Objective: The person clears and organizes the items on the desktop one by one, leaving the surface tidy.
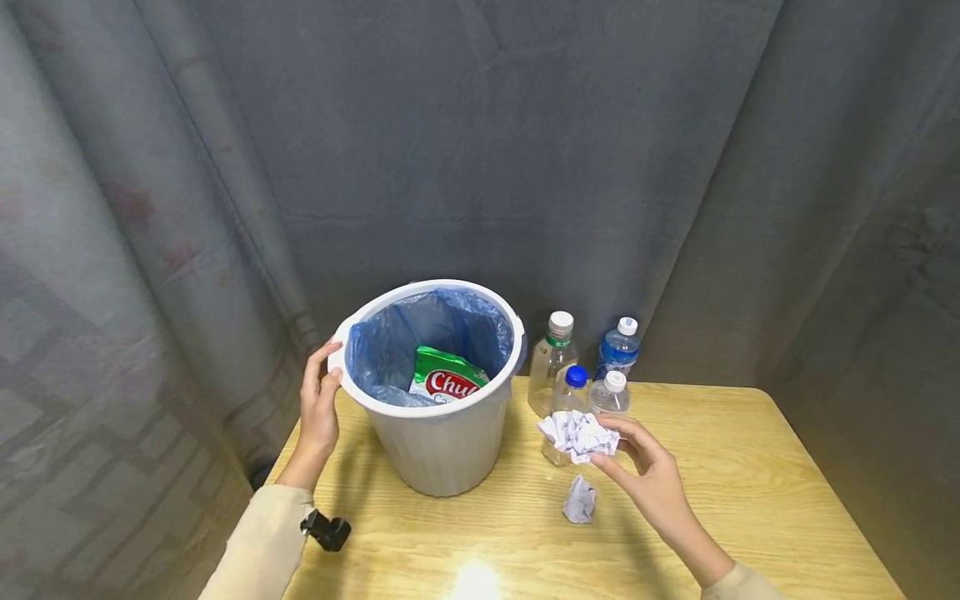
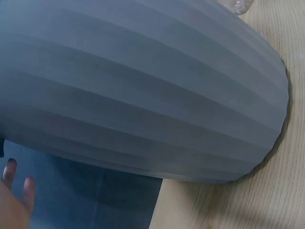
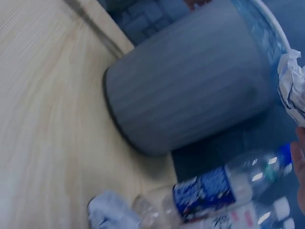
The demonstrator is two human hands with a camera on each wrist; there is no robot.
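Four plastic bottles stand just beyond the right hand, two crumpled paper balls are there, one in its fingers and one below it, and one bin touches the left hand.

Dim; tabletop glare; blurred wrist views

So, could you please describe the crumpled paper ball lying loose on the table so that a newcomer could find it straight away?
Start at the white bin with the blue liner on the wooden table. To its right, in front of the plastic bottles, lies the small paper ball. Unlike the larger paper wad pinched in the right hand, it rests untouched on the tabletop.
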